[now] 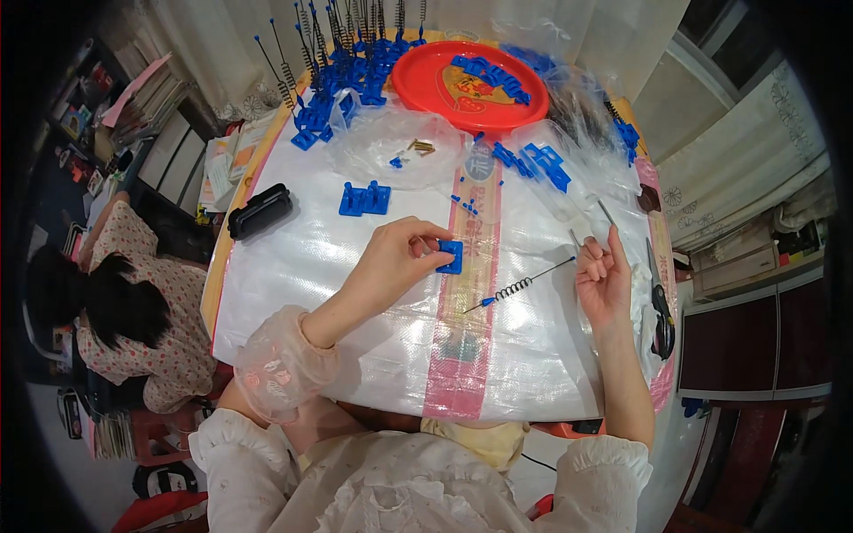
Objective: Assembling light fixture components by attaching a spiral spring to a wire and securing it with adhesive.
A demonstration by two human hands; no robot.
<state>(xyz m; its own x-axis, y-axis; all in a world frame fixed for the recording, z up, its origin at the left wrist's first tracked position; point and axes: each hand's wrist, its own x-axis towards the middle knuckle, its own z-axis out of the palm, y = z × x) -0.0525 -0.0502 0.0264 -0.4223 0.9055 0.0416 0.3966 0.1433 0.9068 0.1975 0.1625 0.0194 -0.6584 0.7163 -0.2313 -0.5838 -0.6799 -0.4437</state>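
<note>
My left hand (395,262) pinches a small square blue plastic base (452,258) between thumb and fingertips, just above the sheet. To the right, my right hand (601,277) is raised with its fingers curled round something slim. A thin grey metal rod (607,212) shows past its index finger, and another metal tip shows beside the other fingers; whether they are one tool I cannot tell. Between my hands lies a black coil spring (514,290) on a thin wire with blue end pieces. Two blue plastic bases (364,199) stand farther off to the left.
Clustered spring pieces on blue bases (342,75) fill the far left. A red tray (418,89) holds blue parts. Brass pins (421,147) lie on a clear bag (364,160). A black case (260,211) sits left, scissors (662,320) right. Another person (142,311) sits at left.
</note>
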